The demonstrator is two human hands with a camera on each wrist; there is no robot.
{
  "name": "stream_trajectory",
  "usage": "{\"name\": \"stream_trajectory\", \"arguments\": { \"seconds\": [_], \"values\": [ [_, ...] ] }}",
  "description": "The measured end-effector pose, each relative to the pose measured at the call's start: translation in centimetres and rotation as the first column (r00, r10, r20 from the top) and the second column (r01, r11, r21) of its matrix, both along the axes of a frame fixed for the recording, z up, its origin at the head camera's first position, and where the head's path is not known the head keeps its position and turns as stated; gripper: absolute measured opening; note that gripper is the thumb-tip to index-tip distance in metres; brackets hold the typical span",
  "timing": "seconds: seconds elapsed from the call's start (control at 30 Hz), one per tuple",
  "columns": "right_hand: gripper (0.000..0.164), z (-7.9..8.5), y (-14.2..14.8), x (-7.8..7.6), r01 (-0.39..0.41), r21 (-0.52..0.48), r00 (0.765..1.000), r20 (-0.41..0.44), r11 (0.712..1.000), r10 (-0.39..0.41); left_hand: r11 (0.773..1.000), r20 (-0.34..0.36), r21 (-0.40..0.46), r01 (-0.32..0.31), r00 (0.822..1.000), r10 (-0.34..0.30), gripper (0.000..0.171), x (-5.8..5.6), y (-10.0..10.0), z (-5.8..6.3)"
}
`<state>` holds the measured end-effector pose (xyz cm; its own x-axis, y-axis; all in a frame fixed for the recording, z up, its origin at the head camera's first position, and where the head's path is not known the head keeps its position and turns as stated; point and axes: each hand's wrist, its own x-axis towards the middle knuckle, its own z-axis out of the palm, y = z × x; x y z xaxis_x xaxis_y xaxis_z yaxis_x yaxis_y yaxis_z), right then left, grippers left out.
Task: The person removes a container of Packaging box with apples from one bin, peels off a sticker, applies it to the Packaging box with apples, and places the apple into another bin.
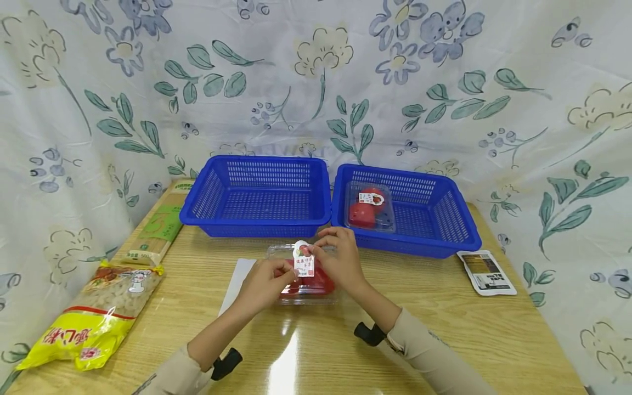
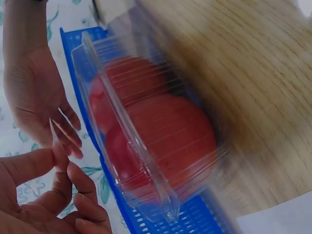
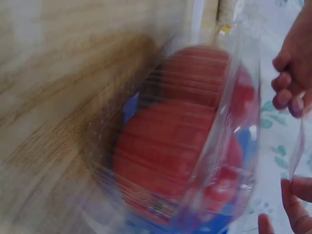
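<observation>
A white sticker label [image 1: 304, 260] with a red fruit picture and red writing is held up between both hands, over a clear plastic box [image 1: 311, 300]. My left hand [image 1: 263, 282] pinches its lower left corner between thumb and finger. At its upper right edge, my right hand [image 1: 342, 257] pinches it. Inside the closed box lie large round red fruits [image 2: 165, 141], seen through the ribbed lid in both wrist views. The label appears edge-on in the right wrist view, as a thin pale strip [image 3: 297, 146] between the fingertips.
Behind the box stand two blue baskets, a left one [image 1: 257, 223] and a right one [image 1: 419, 241]; the right holds a labelled clear box [image 1: 385, 219] of red fruits. White paper [image 1: 237, 282], a yellow bag [image 1: 99, 312], a noodle pack [image 1: 160, 219] and a small packet [image 1: 486, 272] lie around.
</observation>
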<state>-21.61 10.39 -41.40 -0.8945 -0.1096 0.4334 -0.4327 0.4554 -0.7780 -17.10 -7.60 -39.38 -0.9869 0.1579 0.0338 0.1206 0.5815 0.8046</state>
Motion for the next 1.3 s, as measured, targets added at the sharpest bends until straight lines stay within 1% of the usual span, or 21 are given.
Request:
{"name": "stream_trajectory", "arguments": {
  "seconds": [0.07,0.13,0.23,0.33,0.53,0.67,0.83,0.9,0.97,1.1,1.17,1.2,1.3],
  "values": [
    [0.011,-0.3,0.0,-0.4,0.005,0.023,0.999,0.047,1.0,-0.006,0.998,-0.036,-0.059,-0.024,0.999,0.022,0.015,-0.2,0.3,-0.2],
    [0.011,-0.7,0.0,-0.7,0.005,0.062,0.999,0.046,0.998,-0.008,0.99,-0.068,-0.129,-0.057,0.997,0.049,0.017,-0.3,0.6,-0.4],
    [0.011,-1.5,-0.1,-1.0,0.009,0.123,1.0,-0.001,0.992,-0.009,0.973,-0.1,-0.215,-0.088,0.993,0.067,0.019,-0.5,0.9,-0.9],
    [0.011,-2.1,-0.2,-1.2,0.015,0.172,0.998,-0.056,0.985,-0.005,0.962,-0.106,-0.256,-0.096,0.992,0.071,0.019,-0.6,1.1,-1.2],
    [0.013,-2.6,-0.3,-1.2,0.036,0.252,0.992,-0.129,0.967,-0.004,0.952,-0.14,-0.286,-0.11,0.988,0.072,0.02,-0.7,1.1,-1.7],
    [0.011,-2.8,-0.4,-1.2,0.059,0.296,0.983,-0.181,0.953,-0.004,0.943,-0.188,-0.311,-0.119,0.98,0.062,0.025,-0.7,1.2,-1.8],
    [0.011,-3.1,-0.5,-1.1,0.086,0.323,0.962,-0.273,0.943,0.006,0.93,-0.229,-0.343,-0.133,0.972,0.055,0.027,-0.7,1.3,-2.0],
    [0.011,-3.2,-0.6,-1.0,0.096,0.324,0.955,-0.298,0.941,0.005,0.923,-0.239,-0.359,-0.136,0.97,0.05,0.028,-0.7,1.3,-2.0],
    [0.012,-3.3,-0.7,-0.9,0.111,0.329,0.949,-0.317,0.938,-0.001,0.916,-0.247,-0.376,-0.138,0.968,0.045,0.031,-0.7,1.3,-2.0],
    [0.012,-3.3,-0.9,-0.7,0.136,0.338,0.947,-0.32,0.931,-0.022,0.905,-0.261,-0.402,-0.141,0.965,0.034,0.042,-0.8,1.2,-2.1],
    [0.012,-3.4,-0.9,-0.7,0.15,0.344,0.947,-0.319,0.927,-0.035,0.904,-0.272,-0.403,-0.142,0.962,0.03,0.044,-0.8,1.2,-2.3],
    [0.015,-3.4,-0.9,-0.7,0.156,0.343,0.947,-0.32,0.926,-0.041,0.906,-0.285,-0.398,-0.141,0.958,0.024,0.043,-0.8,1.2,-2.4],
    [0.024,-3.7,-0.7,-0.9,0.168,0.336,0.937,-0.347,0.927,-0.044,0.921,-0.337,-0.364,-0.138,0.941,0.007,0.031,-0.9,0.9,-2.9]
  ]
}}
